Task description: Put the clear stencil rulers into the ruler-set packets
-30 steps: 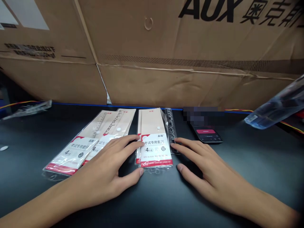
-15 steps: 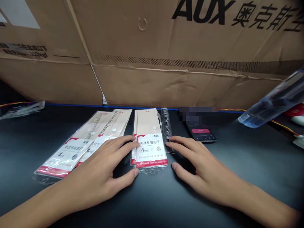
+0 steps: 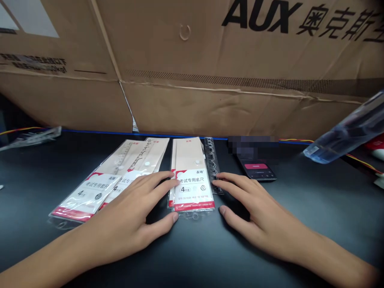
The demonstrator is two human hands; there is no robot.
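My left hand [image 3: 144,206] is open, its spread fingertips at the left edge of a clear ruler-set pouch [image 3: 192,154] with a white and red label. Another pouch lies mostly hidden beneath that one. To its right is a clear stencil ruler [image 3: 212,154]. My right hand [image 3: 246,204] is open too, with two fingertips at the lower right edge of the ruler. Two more ruler-set pouches overlap at the left, a front one [image 3: 85,194] and a back one [image 3: 157,154]. My left hand and wrist cover part of both.
A phone [image 3: 259,170] lies right of the ruler. A large cardboard box [image 3: 225,108] stands along the back of the black table [image 3: 198,256]. A clear plastic item [image 3: 336,136] leans in at the far right. Crumpled plastic [image 3: 36,138] lies at the back left, near thin cables.
The whole view has shifted slightly, so everything sits a little farther right. Both hands keep the same pose beside the pouch and ruler; nothing has been picked up.
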